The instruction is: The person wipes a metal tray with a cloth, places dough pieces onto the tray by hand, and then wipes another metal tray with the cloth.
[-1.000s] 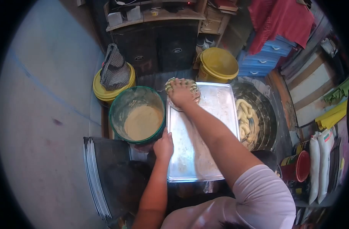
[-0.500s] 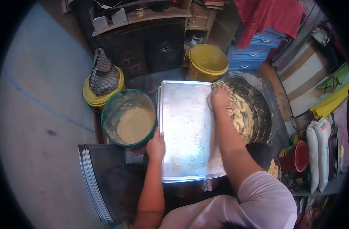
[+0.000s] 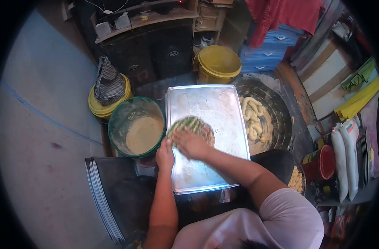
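A silver metal tray [image 3: 214, 103], with at least one more beneath it, lies in front of me. My left hand [image 3: 165, 154] grips its left edge. On the tray's left half, my right hand [image 3: 190, 143] presses a green patterned cloth [image 3: 191, 122] against the surface, slightly blurred. Beside the tray on the right, pale dough coils [image 3: 253, 118] lie in a wide dark pan [image 3: 280, 108]. To the left stands a green-rimmed tub [image 3: 115, 128] with a beige substance [image 3: 145, 135] inside.
Two yellow buckets, one lidded with a checked cloth [image 3: 110, 85] on top and one open [image 3: 219, 64], stand behind. Stacked trays [image 3: 99, 195] lean at the left. A red container [image 3: 324, 162] and white bags [image 3: 347, 159] are at the right.
My right hand and the cloth have moved from the tray's upper right corner to its left half, beside my left hand. More of the dough coils now shows.
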Demonstrator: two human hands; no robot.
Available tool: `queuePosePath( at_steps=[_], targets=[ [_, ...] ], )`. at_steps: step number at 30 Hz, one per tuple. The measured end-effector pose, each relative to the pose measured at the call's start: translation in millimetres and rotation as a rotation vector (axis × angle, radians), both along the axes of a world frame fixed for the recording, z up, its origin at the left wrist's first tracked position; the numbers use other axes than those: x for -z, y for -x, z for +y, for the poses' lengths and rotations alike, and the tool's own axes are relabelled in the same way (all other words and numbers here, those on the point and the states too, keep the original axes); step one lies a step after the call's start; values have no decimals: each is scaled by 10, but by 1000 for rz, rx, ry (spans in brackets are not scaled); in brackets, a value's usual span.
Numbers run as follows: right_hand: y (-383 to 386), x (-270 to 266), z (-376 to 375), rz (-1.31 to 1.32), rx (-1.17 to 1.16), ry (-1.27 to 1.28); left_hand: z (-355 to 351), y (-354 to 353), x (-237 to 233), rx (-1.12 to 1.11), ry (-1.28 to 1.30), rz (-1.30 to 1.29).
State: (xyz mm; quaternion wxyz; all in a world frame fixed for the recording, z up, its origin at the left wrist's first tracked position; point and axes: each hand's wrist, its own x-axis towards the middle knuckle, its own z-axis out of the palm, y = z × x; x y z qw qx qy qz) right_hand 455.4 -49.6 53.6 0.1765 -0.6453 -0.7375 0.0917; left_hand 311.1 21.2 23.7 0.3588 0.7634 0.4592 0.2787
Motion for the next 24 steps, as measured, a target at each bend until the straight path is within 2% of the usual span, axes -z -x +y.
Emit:
queuePosePath(
  at_steps=[2, 6, 7, 9, 10, 12, 13, 14, 15, 16, 17, 18, 20, 21, 23, 24],
  targets=[
    [289, 25, -461, -27, -159, 48, 5, 13, -16, 12, 1, -52],
    [562, 32, -1227, 189, -599, 106, -5, 14, -77, 33, -3, 57],
    [515, -34, -1323, 189, -597, 107, -1, 10, -81, 34, -11, 69],
    [332, -166, -1470, 857, -411, 567, 0, -2, -131, 31, -15, 77],
    [160, -208, -1521, 854, -412, 574, -10, -1, -206, 40, 20, 84],
    [-258, -333, -1481, 1220, 268, 401, -37, -4, -249, 50, 67, 94],
    [-425, -575, -1355, 1187, 426, 199, -30, -11, -255, 38, 81, 109],
    [-638, -673, -1213, 1001, 547, -16, -23, -17, -262, 29, 91, 123],
    [-869, -788, -1096, 871, 627, -83, -19, -15, -240, 33, 97, 90],
    [-1070, -765, -960, 801, 689, -147, -9, -20, -169, 46, 95, 91],
    [-1262, -563, -830, 705, 674, -320, 14, -31, -73, 24, 52, 69],
    [-1246, -434, -809, 707, 681, -329, 19, -40, -30, -2, 9, 47],
    [-1133, -276, -665, -208, 833, -63, -18, -58, -92, -16, -34, 63],
    [-1072, -219, -569, -203, 834, -67, -38, -66, -159, -35, -15, 90],
    [-919, -165, -404, 89, 765, -64, -67, -66, -203, -42, 4, 121],
    [-765, -157, -390, 134, 601, -82, -58, -68, -184, -50, 13, 120]
  ],
)
